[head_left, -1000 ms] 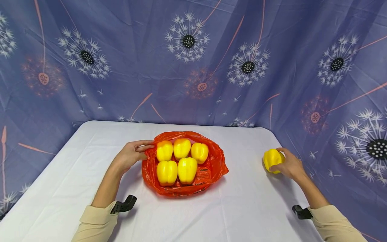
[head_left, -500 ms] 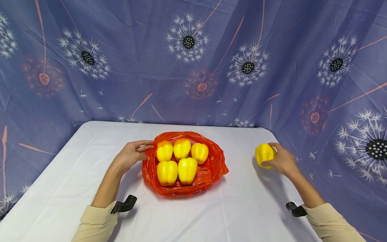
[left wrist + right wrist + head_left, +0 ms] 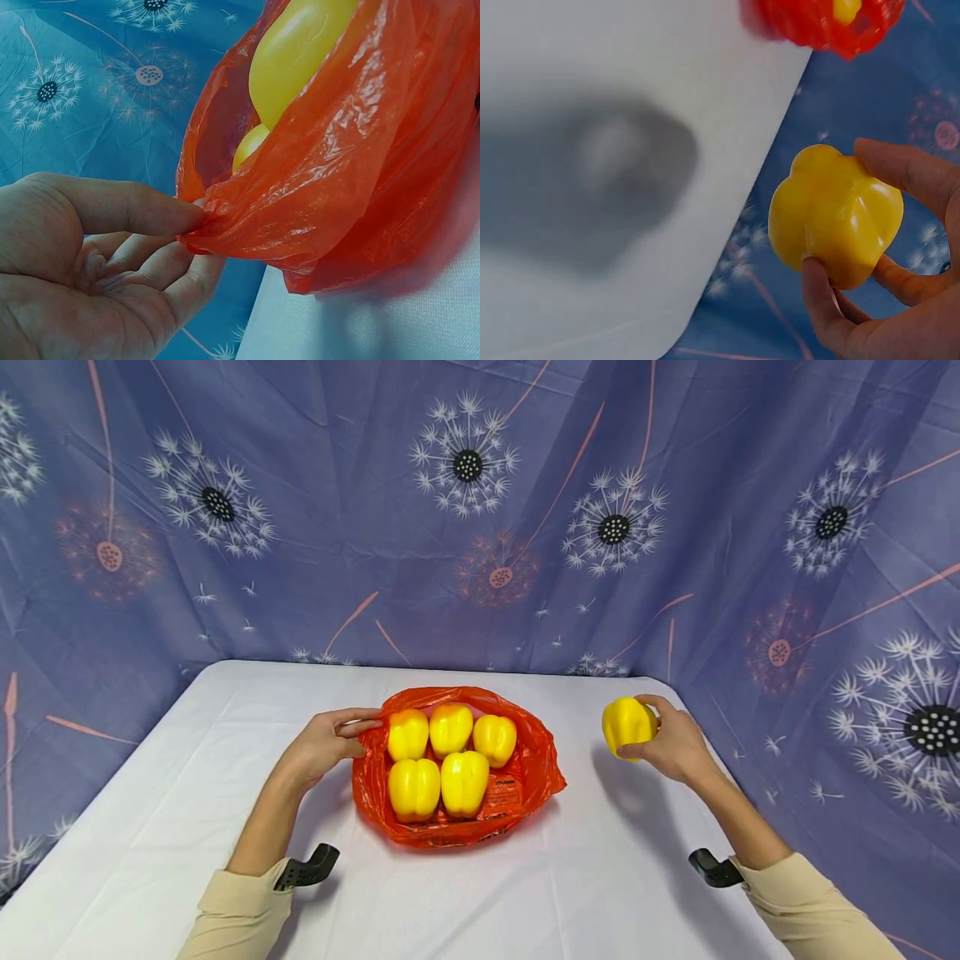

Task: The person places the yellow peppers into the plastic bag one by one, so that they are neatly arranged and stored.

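Note:
An opened red plastic bag (image 3: 536, 760) sits mid-table with several yellow bell peppers (image 3: 464, 783) inside, in two rows. My left hand (image 3: 322, 747) pinches the bag's left rim between thumb and fingers, as the left wrist view shows at the gathered red plastic (image 3: 217, 225). To the right of the bag, my right hand (image 3: 675, 743) grips another yellow bell pepper (image 3: 832, 217) between thumb and fingertips. That pepper is raised over the table, its shadow falling on the cloth below.
A white cloth (image 3: 585, 877) covers the table. Behind and beside it hangs a blue curtain (image 3: 337, 527) with dandelion prints. Each wrist wears a black camera mount, the left mount (image 3: 307, 867) close to the cloth.
My right hand has lifted the bell pepper off the table's right side and carried it left and up in view. The left hand and the bag have stayed in place.

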`<state>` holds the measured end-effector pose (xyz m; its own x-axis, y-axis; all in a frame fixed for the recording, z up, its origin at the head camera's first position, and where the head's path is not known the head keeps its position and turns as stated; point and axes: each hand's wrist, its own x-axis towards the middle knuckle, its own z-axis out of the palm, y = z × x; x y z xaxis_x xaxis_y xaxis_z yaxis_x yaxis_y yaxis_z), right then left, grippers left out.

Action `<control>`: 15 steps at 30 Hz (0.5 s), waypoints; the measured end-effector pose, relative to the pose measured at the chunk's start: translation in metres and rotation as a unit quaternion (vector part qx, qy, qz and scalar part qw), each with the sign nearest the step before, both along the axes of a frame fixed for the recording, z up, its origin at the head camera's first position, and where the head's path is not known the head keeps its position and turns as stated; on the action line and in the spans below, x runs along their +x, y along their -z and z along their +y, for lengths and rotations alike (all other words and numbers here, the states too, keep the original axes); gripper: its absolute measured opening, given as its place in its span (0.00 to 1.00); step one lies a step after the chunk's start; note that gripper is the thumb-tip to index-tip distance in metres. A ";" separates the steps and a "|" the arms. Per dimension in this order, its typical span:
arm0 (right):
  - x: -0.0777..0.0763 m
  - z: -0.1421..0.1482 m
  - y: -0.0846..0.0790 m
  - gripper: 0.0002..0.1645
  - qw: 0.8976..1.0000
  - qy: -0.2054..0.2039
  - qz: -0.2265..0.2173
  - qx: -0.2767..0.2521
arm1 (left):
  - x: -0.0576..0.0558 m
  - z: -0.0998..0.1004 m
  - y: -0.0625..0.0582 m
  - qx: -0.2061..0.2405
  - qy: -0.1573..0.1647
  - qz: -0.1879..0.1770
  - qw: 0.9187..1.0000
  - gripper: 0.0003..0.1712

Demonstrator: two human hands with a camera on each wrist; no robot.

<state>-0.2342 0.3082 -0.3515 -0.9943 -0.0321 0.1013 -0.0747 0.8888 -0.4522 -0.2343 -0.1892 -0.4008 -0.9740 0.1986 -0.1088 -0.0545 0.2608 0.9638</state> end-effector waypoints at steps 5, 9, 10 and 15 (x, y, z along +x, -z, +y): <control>-0.002 -0.018 -0.008 0.54 1.000 -0.012 0.008 -0.010 | 0.000 0.000 -0.001 -0.003 0.001 -0.002 1.000 0.38; -0.004 -0.033 -0.016 0.55 1.000 -0.022 0.001 -0.018 | 0.001 -0.001 -0.001 -0.001 0.004 -0.002 1.000 0.38; -0.003 -0.037 -0.018 0.55 1.000 -0.024 -0.002 -0.019 | 0.000 -0.001 -0.001 -0.002 0.005 -0.001 1.000 0.38; -0.001 -0.054 -0.024 0.55 0.999 -0.040 -0.004 -0.034 | 0.000 0.000 0.000 0.003 0.008 0.004 1.000 0.38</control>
